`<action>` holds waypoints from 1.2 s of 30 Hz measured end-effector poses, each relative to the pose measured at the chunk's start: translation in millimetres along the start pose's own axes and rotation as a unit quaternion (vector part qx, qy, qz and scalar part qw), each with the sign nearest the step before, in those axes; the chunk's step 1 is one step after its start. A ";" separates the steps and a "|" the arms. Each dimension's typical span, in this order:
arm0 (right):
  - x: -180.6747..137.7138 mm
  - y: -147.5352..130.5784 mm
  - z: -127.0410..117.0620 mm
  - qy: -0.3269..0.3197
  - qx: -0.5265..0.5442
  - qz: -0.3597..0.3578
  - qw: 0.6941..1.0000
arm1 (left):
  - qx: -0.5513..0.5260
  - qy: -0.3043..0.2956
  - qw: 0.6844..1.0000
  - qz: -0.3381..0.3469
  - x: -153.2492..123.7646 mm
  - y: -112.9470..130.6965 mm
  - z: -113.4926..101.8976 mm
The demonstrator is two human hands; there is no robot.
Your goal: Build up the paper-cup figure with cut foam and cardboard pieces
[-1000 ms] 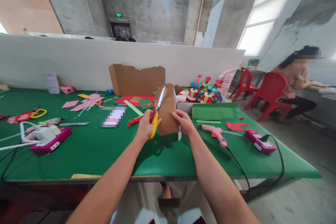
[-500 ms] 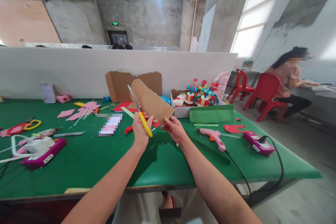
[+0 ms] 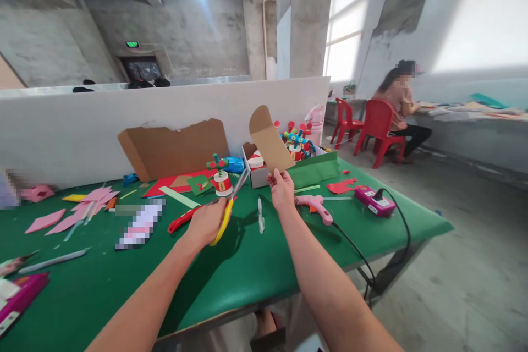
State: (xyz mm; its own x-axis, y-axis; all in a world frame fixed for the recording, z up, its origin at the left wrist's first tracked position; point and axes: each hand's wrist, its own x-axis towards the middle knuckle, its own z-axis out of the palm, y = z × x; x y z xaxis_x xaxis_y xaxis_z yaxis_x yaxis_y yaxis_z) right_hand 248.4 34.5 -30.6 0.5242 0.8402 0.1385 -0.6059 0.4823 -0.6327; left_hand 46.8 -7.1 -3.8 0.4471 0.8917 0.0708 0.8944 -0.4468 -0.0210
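Note:
My left hand is closed around a pair of scissors with yellow handles, low over the green table. The blades point up and away, partly in front of a small red, white and green toy figure. My right hand pinches the lower end of a brown cardboard piece with a rounded, bent top. It is held up in front of a white box of similar toy figures. Just beyond my left hand lies a red-handled tool, its far end hidden.
A pink glue gun, a purple power strip and a clear pen-like stick lie on the table. Pink paper pieces lie at left. A white partition stands behind. A person sits at far right.
My left hand has come off the cardboard and moved left and down with the scissors. My right hand has raised the cardboard, now more upright. The view has turned right.

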 end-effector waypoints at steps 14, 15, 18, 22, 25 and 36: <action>-23.4 8.2 13.0 -0.148 -0.077 0.048 0.985 | 0.018 0.014 0.999 -0.022 -7.8 3.2 10.9; -24.4 8.5 13.3 -0.155 -0.081 0.049 0.983 | 0.021 0.015 0.999 -0.025 -7.7 2.5 10.7; -27.3 9.9 14.6 -0.176 -0.083 0.057 0.979 | 0.024 0.024 0.999 -0.025 -5.9 1.2 11.6; -30.9 12.1 16.4 -0.184 -0.084 0.070 0.977 | 0.019 0.039 0.999 -0.024 -3.4 -0.9 16.0; -32.1 13.5 16.9 -0.174 -0.091 0.076 0.978 | 0.010 0.044 0.999 -0.017 -2.6 -2.7 19.5; -33.3 17.6 15.8 -0.179 -0.102 0.076 0.976 | 0.029 0.039 0.999 -0.024 -0.4 -1.1 22.4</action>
State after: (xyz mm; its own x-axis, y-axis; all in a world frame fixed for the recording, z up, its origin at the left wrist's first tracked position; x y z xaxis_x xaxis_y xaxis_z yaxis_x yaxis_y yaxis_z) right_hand 210.8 18.9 -34.2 0.1723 0.9486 0.2653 -0.5099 0.3163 -0.8000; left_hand 45.9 -5.3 -26.1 0.4035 0.9025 0.1505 0.9150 -0.3969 -0.0729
